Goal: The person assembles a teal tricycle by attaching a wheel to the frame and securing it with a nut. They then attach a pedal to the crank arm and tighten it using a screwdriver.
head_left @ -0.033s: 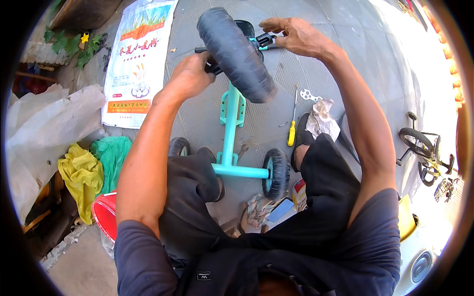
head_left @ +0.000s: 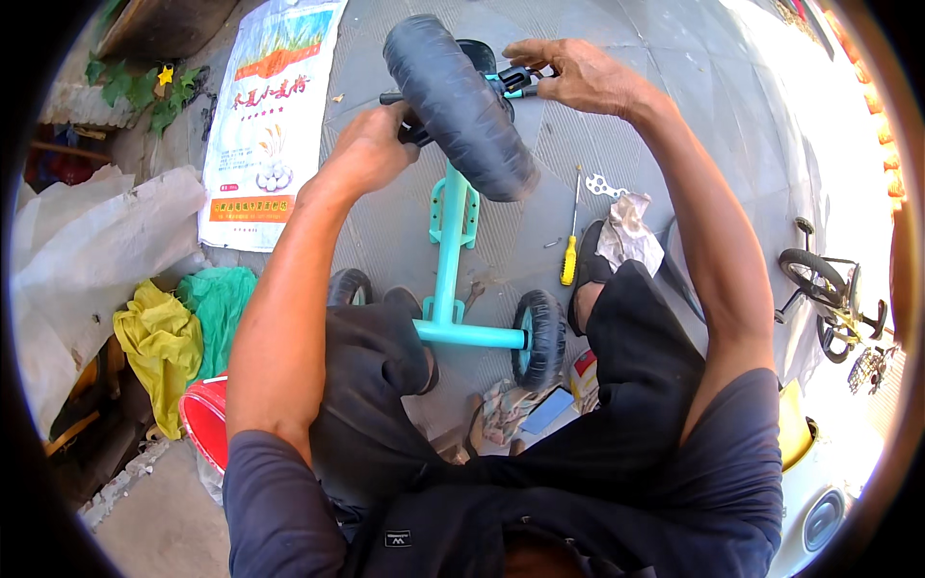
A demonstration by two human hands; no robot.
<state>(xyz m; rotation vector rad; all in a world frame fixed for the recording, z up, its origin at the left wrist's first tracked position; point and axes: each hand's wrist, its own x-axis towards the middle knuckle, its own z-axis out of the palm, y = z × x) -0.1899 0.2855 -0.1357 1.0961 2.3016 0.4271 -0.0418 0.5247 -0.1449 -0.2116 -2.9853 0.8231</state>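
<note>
A small teal tricycle (head_left: 449,260) lies between my legs, its chunky black front wheel (head_left: 461,106) raised at the far end. The wheel's lower end looks blurred. My left hand (head_left: 371,149) is closed round a black part beside the wheel; the fingers hide most of it, so I cannot tell whether it is a pedal or a grip. On the wheel's other side, my right hand (head_left: 588,75) is open, thumb and fingers apart, at a black pedal-like piece (head_left: 520,79). One rear wheel (head_left: 540,340) stands at my right foot, the other (head_left: 350,286) at my left.
A yellow-handled screwdriver (head_left: 569,260), a flat metal spanner (head_left: 604,186) and crumpled paper (head_left: 631,233) lie by my right foot. At left are a printed sack (head_left: 265,173), yellow and green bags (head_left: 159,332) and a red bucket (head_left: 204,414). A small bicycle (head_left: 819,279) stands far right.
</note>
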